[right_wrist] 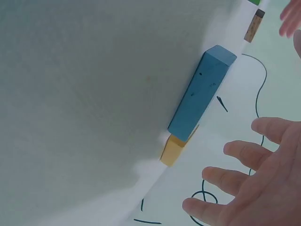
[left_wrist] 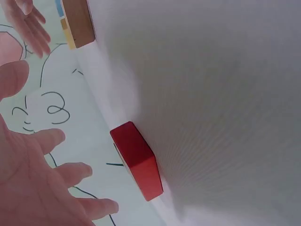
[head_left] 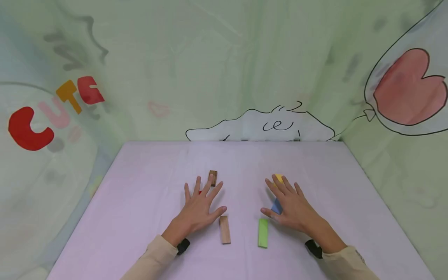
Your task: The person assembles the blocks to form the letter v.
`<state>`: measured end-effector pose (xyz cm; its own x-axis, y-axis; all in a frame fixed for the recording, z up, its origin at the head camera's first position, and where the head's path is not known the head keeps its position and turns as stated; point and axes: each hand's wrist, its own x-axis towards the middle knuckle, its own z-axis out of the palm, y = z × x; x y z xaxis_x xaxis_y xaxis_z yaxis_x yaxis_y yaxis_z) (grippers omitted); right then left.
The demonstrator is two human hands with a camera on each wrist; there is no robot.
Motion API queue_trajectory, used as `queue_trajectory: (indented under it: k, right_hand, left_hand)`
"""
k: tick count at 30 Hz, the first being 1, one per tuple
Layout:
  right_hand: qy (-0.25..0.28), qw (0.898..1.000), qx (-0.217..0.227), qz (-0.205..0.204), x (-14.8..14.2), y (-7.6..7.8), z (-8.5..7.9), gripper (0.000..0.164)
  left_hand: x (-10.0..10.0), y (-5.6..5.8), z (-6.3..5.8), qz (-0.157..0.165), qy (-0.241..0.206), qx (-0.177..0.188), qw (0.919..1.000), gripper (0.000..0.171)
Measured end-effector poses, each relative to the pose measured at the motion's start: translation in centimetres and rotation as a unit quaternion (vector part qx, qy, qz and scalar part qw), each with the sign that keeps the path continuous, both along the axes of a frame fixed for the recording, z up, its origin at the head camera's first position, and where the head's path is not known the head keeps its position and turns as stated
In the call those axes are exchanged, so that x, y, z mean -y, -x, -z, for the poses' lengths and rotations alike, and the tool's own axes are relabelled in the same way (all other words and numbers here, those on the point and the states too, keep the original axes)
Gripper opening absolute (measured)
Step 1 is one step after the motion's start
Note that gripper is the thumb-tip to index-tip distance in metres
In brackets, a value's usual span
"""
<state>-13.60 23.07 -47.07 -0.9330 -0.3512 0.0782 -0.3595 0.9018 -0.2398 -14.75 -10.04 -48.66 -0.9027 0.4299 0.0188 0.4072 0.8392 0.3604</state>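
Observation:
My left hand (head_left: 198, 208) hovers with fingers spread over a red block (left_wrist: 138, 160), which it mostly hides in the head view. Just past its fingertips lies a dark brown wooden block (head_left: 213, 182). Below its thumb is a light wooden block (head_left: 225, 230). On the other side, my right hand (head_left: 292, 206) is likewise spread, holding nothing. Beneath it lie a blue block (right_wrist: 200, 96) and a yellow block (right_wrist: 173, 149), both partly covered in the head view. A green block (head_left: 263, 233) lies nearer me, left of the right wrist.
A pale cloth-covered table (head_left: 241, 260) carries the blocks. A printed curtain (head_left: 217, 58) with cartoon drawings and letters surrounds it at the back and sides. Dark bands (head_left: 314, 249) sit at both wrists.

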Motion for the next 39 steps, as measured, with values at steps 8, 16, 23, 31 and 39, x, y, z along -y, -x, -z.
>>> queue_trajectory:
  k: [8,16,23,31,39]
  right_hand:
    - [-0.002,1.000,-0.008,-0.017,0.1,-0.1,-0.1,0.091]
    - [-0.001,0.999,-0.012,-0.030,0.0,-0.5,0.0,0.089]
    - [0.009,0.999,-0.013,-0.047,-0.2,-0.4,0.0,0.089]
    - [0.007,0.998,-0.026,-0.065,-0.7,-0.7,-0.6,0.085]
    - [0.022,0.997,-0.019,-0.069,-1.1,-0.9,-0.7,0.081]
  left_hand:
    - [0.1,-0.4,-0.1,0.015,-0.010,0.019,0.9997,0.077]
    - [0.4,-0.7,0.0,0.025,0.001,0.017,0.9995,0.076]
    - [0.5,-1.0,-0.2,0.033,0.004,0.019,0.9993,0.075]
    - [0.6,-1.4,-0.5,0.036,-0.006,0.020,0.9991,0.074]
    - [1.1,-1.3,-1.0,0.034,0.011,0.026,0.9990,0.073]
